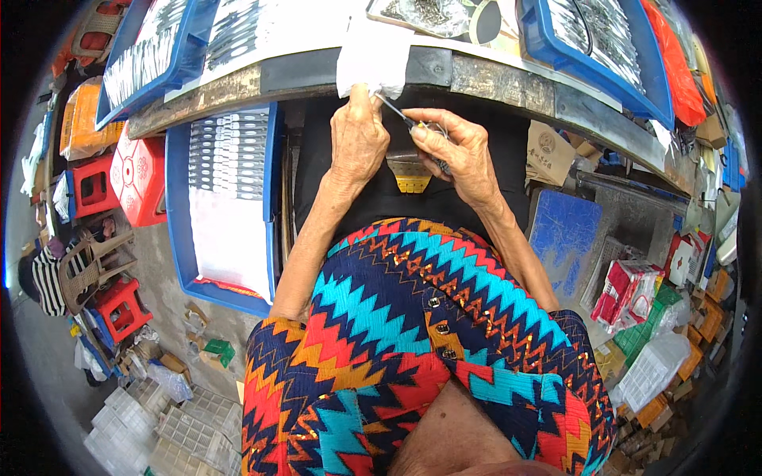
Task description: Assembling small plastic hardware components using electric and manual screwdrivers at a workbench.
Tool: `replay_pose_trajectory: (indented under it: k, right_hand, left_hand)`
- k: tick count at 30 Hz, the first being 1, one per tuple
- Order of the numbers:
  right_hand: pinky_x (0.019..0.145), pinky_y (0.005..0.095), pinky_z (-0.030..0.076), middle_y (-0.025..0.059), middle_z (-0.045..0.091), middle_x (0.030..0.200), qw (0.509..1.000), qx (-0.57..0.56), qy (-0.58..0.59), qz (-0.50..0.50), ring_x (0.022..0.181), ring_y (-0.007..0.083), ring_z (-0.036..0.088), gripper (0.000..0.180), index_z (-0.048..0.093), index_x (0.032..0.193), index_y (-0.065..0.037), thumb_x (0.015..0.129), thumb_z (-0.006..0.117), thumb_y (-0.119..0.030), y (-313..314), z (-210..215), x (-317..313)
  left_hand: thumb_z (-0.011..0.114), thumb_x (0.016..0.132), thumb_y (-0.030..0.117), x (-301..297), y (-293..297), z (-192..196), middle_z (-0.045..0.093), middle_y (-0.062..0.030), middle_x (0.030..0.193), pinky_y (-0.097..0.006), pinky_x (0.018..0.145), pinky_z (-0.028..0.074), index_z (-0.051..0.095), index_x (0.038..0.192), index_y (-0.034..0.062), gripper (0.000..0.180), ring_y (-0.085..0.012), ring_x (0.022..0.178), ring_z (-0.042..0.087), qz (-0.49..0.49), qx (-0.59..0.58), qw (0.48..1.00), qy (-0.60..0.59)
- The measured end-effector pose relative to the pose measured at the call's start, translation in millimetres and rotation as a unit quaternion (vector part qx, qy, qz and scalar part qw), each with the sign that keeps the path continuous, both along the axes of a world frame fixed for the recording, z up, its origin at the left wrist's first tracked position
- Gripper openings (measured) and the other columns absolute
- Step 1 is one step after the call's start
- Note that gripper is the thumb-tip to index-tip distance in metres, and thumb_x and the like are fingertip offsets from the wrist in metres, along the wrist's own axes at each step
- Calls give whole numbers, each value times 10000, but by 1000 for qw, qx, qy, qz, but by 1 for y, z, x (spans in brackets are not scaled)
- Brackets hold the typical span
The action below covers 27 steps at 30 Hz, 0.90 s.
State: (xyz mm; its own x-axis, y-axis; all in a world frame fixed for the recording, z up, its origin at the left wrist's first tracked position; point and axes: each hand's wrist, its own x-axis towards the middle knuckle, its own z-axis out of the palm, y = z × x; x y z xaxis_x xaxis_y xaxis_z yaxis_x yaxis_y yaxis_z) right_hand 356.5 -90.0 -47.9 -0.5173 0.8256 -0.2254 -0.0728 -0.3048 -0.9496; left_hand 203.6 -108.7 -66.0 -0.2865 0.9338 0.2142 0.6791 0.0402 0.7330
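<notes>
My left hand (361,136) is closed at the front edge of the workbench. Its fingertips press together on a white cloth (371,59) draped over that edge; anything small pinched there is hidden. Close by on the right, my right hand (460,151) is wrapped round a slim tool (393,106) with a thin metal shaft and a dark grip. The shaft slants up and left, its tip near my left fingertips at the cloth. I cannot tell the tool's exact kind.
Blue trays (591,55) of slim silver and black pieces stand on the workbench (508,86). Below its left side, another blue tray (230,289) holds rows of similar pieces. Red stools (121,309) are at left, cartons (549,155) at right, and pale plastic crates (198,432) at lower left.
</notes>
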Motion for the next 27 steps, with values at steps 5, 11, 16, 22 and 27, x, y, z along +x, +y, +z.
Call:
replay_pose_trajectory:
  k: [5,11,16,22,27]
  right_hand:
    - [405,157,301,-32,515,622,1000,6,-3,2,480,5,407,245,603,1038,-33,820,600,-143,3,-7,1]
    - [447,225,392,-5,572,707,989,122,-84,16,533,67,488,253,609,1031,-61,790,620,-139,6,2,2]
    - [513,341,472,107,546,733,840,480,-252,1,614,270,580,278,573,1003,-66,728,608,-82,4,10,-3]
    - [476,268,411,40,454,691,631,652,-419,32,559,160,501,386,593,1057,-110,674,595,-61,0,31,-6]
    - [463,254,405,54,452,714,567,707,-418,67,585,148,482,459,562,1100,-51,642,572,-79,4,26,-8]
  left_hand:
    - [429,886,109,-1,1,-6,481,-202,553,-412,434,367,392,799,-10,152,-379,531,540,-5,29,1000,0]
    - [428,884,100,1,-1,-3,485,-223,569,-430,441,369,399,806,-11,139,-392,546,542,0,25,1000,-1]
    - [434,876,81,0,1,-5,499,-250,600,-454,455,378,406,820,-17,116,-427,590,538,-3,34,999,13]
    - [507,776,10,0,1,0,542,-244,620,-444,530,470,417,789,-38,102,-407,635,576,-5,10,1000,27]
    - [532,744,6,1,2,-5,553,-233,627,-423,526,488,420,805,-43,137,-390,628,588,-11,24,999,25]
